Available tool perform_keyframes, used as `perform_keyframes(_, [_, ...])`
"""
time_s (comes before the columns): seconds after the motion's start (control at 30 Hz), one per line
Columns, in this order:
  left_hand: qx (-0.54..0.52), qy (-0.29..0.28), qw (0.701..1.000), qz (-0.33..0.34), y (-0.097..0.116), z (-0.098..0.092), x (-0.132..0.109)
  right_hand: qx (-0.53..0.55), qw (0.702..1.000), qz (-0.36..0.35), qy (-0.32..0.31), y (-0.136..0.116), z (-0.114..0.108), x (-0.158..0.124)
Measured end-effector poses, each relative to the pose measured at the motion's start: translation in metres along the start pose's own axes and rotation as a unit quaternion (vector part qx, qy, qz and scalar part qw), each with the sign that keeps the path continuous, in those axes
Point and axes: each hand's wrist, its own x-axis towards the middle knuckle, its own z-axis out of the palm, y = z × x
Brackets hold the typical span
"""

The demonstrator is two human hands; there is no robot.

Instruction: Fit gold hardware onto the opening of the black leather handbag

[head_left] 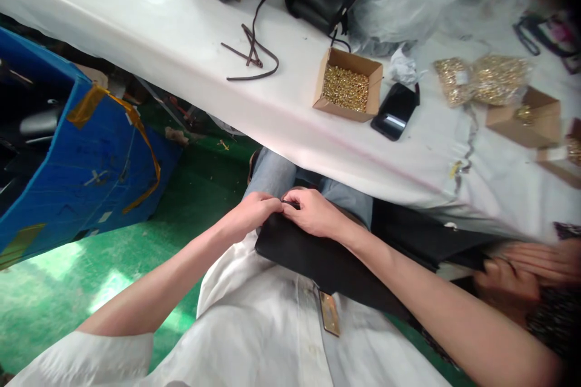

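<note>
Your left hand [261, 208] and right hand [313, 213] are clamping their grip on one black piece [308, 257], lower center; two gold-filled packets [499, 78] and one phone [394, 112] are lying on the surface [172, 42], upper right.

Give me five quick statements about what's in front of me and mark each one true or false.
1. The left hand and right hand both grip the flat black panel over the lap. True.
2. The black rectangular phone lies on the long white-covered table. True.
3. The small open brown cardboard box beside the phone holds silver-coloured pieces. False: it holds small gold-coloured pieces.
4. The large blue panel-sided bin stands on the wearer's right. False: it stands on the left.
5. A thin dark brown strap lies on the table. True.
</note>
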Motion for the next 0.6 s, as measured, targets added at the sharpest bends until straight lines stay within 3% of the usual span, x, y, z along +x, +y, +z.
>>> perform_keyframes(0.37, [0.015,-0.022,0.999,0.023,0.005,0.003,-0.011,0.037,0.999,-0.001,-0.012,0.011,-0.002,0.003])
perform_keyframes(0.6, [0.049,-0.065,0.995,0.052,0.011,-0.003,0.001,0.136,0.989,0.057,-0.022,0.021,-0.009,0.004])
